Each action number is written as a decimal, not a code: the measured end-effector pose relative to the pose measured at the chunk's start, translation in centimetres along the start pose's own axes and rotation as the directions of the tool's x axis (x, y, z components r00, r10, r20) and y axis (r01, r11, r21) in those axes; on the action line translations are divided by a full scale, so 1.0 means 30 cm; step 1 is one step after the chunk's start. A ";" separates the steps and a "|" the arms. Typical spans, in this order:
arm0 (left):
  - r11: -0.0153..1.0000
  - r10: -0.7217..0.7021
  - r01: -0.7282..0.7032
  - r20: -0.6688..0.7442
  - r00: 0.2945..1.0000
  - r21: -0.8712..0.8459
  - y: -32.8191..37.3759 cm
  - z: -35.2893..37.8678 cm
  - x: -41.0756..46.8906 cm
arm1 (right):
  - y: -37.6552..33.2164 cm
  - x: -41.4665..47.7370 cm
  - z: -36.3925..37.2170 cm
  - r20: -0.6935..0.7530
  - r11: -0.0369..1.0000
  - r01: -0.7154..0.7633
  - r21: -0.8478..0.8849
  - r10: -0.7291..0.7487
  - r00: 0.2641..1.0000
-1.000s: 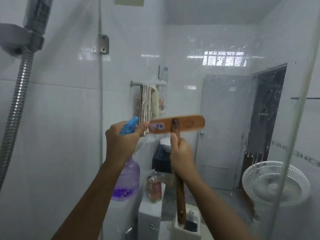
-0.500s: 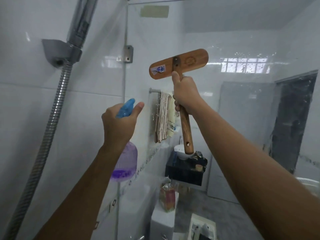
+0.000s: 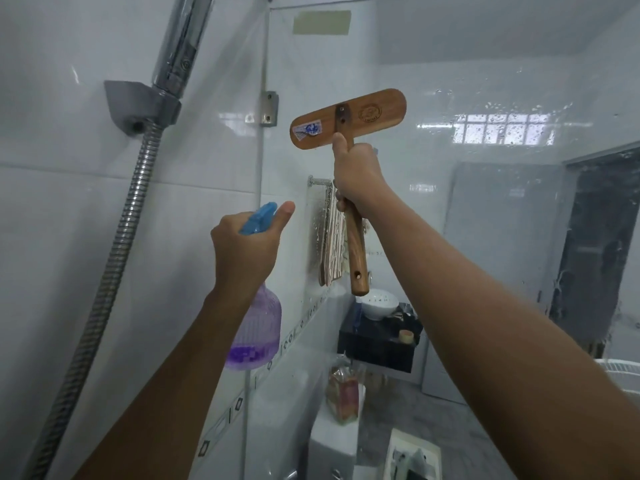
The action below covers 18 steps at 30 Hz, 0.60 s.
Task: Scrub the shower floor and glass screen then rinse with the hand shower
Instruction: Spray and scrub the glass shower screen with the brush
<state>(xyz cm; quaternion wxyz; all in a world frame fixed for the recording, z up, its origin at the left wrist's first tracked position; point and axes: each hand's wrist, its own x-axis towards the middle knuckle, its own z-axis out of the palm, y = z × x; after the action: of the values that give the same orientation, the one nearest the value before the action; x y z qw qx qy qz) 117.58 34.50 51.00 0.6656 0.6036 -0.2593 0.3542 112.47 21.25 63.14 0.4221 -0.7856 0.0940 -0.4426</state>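
My right hand (image 3: pixel 356 173) grips the wooden handle of a T-shaped scrub brush (image 3: pixel 348 118), whose head is held high against the wet glass screen (image 3: pixel 485 202). My left hand (image 3: pixel 247 251) holds a purple spray bottle (image 3: pixel 258 332) by its blue trigger head, thumb raised, lower and left of the brush, close to the glass. The chrome hand shower (image 3: pixel 181 46) sits in its wall bracket at upper left, and its metal hose (image 3: pixel 114 254) hangs down the tiled wall. The shower floor is out of view.
A metal hinge (image 3: pixel 269 108) fixes the glass to the white tiled wall. Through the glass I see a hanging towel (image 3: pixel 332 251), a black shelf (image 3: pixel 379 342) with a white bowl, a toilet cistern (image 3: pixel 332 445), a white fan (image 3: pixel 620 372) and a dark doorway.
My right hand has lifted the brush from chest height up to the upper glass. My left hand with the spray bottle stays lower left. My view has tilted upward and to the left.
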 end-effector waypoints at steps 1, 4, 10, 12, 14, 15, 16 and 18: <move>1.000 0.016 -0.016 -0.024 1.000 0.007 -0.008 -0.006 -0.006 | 0.006 -0.007 0.008 -0.008 1.000 0.007 -0.005 -0.007 1.000; 0.998 0.061 -0.060 -0.043 0.997 0.032 -0.045 -0.027 -0.036 | 0.088 -0.091 0.050 0.010 0.998 0.039 -0.038 -0.039 0.999; 0.992 0.003 -0.006 0.026 1.000 0.130 -0.131 -0.077 -0.134 | 0.548 -0.543 0.270 0.150 0.981 -0.191 -0.030 0.193 0.970; 0.990 -0.010 0.005 0.037 0.999 0.141 -0.160 -0.097 -0.156 | 0.603 -0.612 0.305 0.171 0.970 -0.240 -0.048 0.245 0.954; 0.989 -0.020 0.013 0.050 0.999 0.146 -0.180 -0.112 -0.164 | 0.565 -0.566 0.306 0.142 0.980 -0.191 -0.047 0.196 0.970; 0.989 -0.026 0.017 0.053 0.998 0.150 -0.187 -0.117 -0.167 | 0.518 -0.513 0.298 0.117 0.988 -0.150 -0.036 0.153 0.981; 0.988 -0.037 0.029 0.053 0.998 0.152 -0.191 -0.121 -0.168 | 0.456 -0.444 0.284 0.089 0.994 -0.109 -0.025 0.111 0.990; 0.988 -0.050 0.043 0.044 0.998 0.151 -0.189 -0.124 -0.168 | 0.316 -0.308 0.249 0.055 0.998 -0.060 0.007 0.060 0.997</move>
<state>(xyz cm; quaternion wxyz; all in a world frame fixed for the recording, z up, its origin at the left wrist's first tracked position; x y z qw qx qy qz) 118.62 37.25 43.09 0.6201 0.6660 -0.2337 0.3426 114.94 24.47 48.50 0.4410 -0.7923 0.1043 -0.4086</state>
